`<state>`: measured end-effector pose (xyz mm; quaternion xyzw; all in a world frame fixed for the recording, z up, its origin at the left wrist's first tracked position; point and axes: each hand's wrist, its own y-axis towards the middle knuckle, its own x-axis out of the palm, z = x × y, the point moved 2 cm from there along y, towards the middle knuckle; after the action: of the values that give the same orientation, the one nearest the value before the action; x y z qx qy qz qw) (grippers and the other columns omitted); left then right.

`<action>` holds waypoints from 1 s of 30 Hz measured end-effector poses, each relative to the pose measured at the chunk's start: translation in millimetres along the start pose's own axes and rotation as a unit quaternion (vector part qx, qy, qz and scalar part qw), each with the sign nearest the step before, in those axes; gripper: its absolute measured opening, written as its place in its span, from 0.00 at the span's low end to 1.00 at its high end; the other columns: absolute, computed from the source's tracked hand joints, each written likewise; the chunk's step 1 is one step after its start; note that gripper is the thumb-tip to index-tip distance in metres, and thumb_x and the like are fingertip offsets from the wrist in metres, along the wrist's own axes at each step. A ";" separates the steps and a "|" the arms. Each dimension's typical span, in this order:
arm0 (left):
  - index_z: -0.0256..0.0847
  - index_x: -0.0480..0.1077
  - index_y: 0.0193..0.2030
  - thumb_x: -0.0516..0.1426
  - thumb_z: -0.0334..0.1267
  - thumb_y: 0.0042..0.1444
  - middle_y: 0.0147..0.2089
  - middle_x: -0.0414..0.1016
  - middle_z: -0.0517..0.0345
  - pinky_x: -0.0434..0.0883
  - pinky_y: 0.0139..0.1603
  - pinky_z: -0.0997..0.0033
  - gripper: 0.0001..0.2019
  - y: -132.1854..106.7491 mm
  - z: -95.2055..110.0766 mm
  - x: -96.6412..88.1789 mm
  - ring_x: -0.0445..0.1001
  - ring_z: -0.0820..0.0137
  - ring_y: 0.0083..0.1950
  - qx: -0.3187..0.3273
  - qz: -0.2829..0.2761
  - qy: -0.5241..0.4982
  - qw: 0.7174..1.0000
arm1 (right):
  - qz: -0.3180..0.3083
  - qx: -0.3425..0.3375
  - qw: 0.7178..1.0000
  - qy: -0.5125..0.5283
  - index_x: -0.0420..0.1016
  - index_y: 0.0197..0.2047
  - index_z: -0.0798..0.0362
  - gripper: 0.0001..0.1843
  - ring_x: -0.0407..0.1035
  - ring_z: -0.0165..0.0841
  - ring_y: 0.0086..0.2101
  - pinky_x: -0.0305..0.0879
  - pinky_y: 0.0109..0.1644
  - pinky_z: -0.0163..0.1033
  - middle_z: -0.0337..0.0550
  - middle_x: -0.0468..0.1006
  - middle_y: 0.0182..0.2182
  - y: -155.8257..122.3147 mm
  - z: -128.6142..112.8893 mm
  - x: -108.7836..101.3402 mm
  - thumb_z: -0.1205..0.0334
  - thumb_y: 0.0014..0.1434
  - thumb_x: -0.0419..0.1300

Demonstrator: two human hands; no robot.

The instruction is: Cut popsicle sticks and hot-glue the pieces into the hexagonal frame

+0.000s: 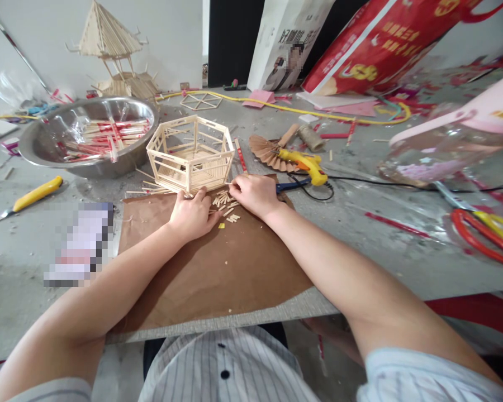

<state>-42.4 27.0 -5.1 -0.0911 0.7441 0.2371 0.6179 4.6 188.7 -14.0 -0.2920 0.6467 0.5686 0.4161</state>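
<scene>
A hexagonal wooden-stick frame (188, 162) with open railing-like sides stands upright at the far edge of a brown sheet (218, 273). My left hand (193, 215) rests on the sheet with its fingertips at the foot of the frame's front corner, thumb apart from the fingers. Beside the frame's right front corner, my right hand (254, 194) is closed in a pinch; a bit of pale stick seems to show at its fingertips. Several short cut stick pieces (230, 211) lie between my hands.
A steel bowl (29, 148) of red-tipped sticks stands left, near a yellow utility knife (37, 194) and a blurred-out phone (81, 240). Right are a yellow glue gun (316, 170), a bottle (427, 159) and red-handled scissors (465, 234). A stick pavilion (109, 42) stands behind.
</scene>
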 end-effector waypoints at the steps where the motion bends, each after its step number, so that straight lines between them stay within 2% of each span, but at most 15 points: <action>1: 0.36 0.69 0.41 0.45 0.50 0.57 0.57 0.64 0.43 0.59 0.51 0.54 0.21 0.0 0.0 -0.1 0.71 0.60 0.48 0.000 -0.001 0.000 1.000 | -0.001 0.000 1.000 -0.001 0.74 0.29 0.56 0.15 0.67 0.32 0.27 0.45 0.28 0.36 0.46 0.77 0.26 0.1 -0.2 -0.3 0.61 0.56 0.48; 30: 0.36 0.69 0.41 0.45 0.50 0.57 0.57 0.64 0.44 0.59 0.52 0.54 0.21 0.2 0.0 0.2 0.71 0.60 0.47 -0.003 0.000 -0.006 1.000 | -0.009 0.003 1.000 -0.001 0.74 0.30 0.56 0.15 0.67 0.32 0.27 0.46 0.28 0.36 0.45 0.77 0.27 0.3 -0.4 -0.5 0.61 0.56 0.48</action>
<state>-42.6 27.2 -5.3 -0.0915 0.7395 0.2400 0.6222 4.6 188.3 -13.4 -0.2962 0.6452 0.5636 0.4223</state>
